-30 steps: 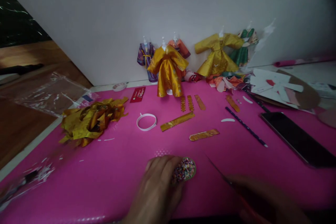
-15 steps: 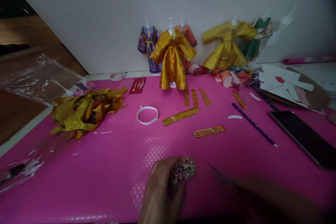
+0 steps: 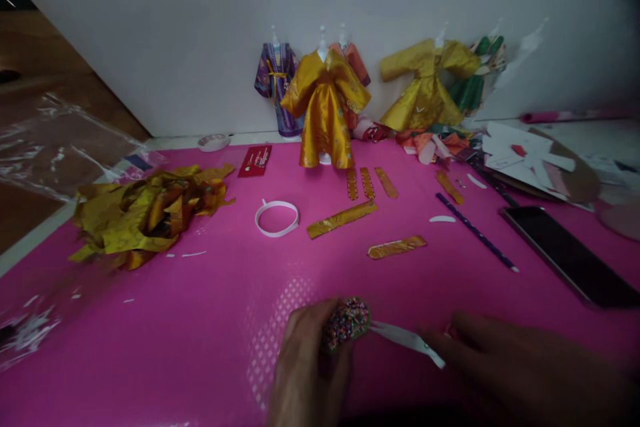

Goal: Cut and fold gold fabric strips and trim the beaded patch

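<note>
Near the front of the pink work surface, my left hand is closed around a round pincushion packed with tiny multicoloured heads. To its right, my right hand is dark and blurred, its fingers curled at the handle end of a pair of scissors. Their pale blade points left, and its tip meets the right edge of the pincushion. Beyond the hands lie an orange-gold fabric band with a pointed end and a longer gold strip.
A white hoop lies left of the strips, with gold fabric scraps further left. Doll forms in small robes, including a gold dress, stand along the wall. At right are a dark blue pencil and a phone.
The scissors have turned, so their blade now catches light and its tip meets the pincushion. My left hand keeps its hold. The view has shifted slightly to the right.
</note>
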The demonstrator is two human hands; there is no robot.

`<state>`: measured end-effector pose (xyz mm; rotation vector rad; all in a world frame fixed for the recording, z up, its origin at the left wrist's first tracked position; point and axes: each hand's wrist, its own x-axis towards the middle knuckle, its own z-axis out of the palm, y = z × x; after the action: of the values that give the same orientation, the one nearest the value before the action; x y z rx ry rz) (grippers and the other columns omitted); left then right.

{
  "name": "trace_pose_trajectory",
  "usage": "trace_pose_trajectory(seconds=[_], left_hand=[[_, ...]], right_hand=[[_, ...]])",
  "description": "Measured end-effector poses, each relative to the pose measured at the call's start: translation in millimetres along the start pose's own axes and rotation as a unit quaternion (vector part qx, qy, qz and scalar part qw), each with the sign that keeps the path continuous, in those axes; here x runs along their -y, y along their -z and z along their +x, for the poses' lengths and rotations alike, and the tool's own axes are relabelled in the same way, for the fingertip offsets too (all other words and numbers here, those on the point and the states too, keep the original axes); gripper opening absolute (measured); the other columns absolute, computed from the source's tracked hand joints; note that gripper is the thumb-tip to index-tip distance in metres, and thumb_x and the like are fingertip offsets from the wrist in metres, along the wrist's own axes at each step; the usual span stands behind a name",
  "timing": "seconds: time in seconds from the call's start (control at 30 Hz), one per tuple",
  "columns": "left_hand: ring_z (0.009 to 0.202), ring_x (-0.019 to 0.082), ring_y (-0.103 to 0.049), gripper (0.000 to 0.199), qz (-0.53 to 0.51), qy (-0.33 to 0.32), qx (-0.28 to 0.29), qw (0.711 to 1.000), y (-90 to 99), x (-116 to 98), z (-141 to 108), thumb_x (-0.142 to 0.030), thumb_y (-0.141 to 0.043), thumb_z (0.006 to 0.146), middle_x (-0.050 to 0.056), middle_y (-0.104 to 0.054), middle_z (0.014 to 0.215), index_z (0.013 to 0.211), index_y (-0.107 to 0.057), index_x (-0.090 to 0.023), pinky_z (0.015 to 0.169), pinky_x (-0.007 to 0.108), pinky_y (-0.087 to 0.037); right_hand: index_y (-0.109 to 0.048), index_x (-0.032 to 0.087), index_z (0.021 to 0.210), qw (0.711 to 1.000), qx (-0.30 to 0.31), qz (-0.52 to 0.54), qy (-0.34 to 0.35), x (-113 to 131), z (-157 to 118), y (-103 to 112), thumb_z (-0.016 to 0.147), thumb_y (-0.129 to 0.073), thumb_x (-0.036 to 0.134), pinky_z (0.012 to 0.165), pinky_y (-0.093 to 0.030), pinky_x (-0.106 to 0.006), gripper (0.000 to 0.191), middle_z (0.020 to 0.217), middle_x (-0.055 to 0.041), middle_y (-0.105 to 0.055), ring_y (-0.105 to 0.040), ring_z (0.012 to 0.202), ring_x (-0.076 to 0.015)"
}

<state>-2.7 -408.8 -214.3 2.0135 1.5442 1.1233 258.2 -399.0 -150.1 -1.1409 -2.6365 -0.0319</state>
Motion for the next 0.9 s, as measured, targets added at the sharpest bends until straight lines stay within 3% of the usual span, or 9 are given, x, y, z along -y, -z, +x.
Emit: trace_pose_trajectory(seconds=[0.1, 0.43, 0.9], left_hand=[[0.095, 0.024, -0.073, 0.049, -0.002, 0.005, 0.003, 1.000, -0.3, 1.0, -0.8, -0.008, -0.062, 0.083, 0.005, -0.072, 0.108, 0.126, -0.055, -0.030, 0.080, 0.041, -0.066], [0.110, 0.025, -0.066, 0.045, -0.052, 0.066, 0.015, 0.996, -11.1, 6.0, -11.6, -0.011, -0.058, 0.089, 0.006, -0.068, 0.119, 0.130, -0.054, -0.030, 0.095, 0.046, -0.059], [0.108, 0.025, -0.067, 0.048, -0.029, 0.035, 0.012, 0.999, -9.3, 9.1, -10.8, -0.008, -0.059, 0.089, 0.008, -0.068, 0.118, 0.131, -0.052, -0.028, 0.092, 0.045, -0.060]], right_hand=[[-0.058, 0.026, 0.101, 0.998, -0.002, -0.038, 0.043, 0.9, 6.5, -0.1, 0.071, -0.041, 0.003, 0.037, -0.027, -0.032, 0.041, 0.064, 0.0036, -0.061, -0.054, 0.038, -0.0138], [-0.064, 0.026, 0.096, 0.997, 0.058, -0.029, 0.042, 0.2, 10.4, -3.4, 0.069, -0.042, 0.000, 0.040, -0.030, -0.034, 0.043, 0.070, 0.0014, -0.066, -0.062, 0.044, -0.0170], [-0.066, 0.025, 0.098, 0.993, 0.119, -0.004, 0.023, -1.1, 10.6, -5.2, 0.064, -0.052, 0.001, 0.044, -0.028, -0.034, 0.043, 0.076, 0.0002, -0.069, -0.066, 0.049, -0.0192]])
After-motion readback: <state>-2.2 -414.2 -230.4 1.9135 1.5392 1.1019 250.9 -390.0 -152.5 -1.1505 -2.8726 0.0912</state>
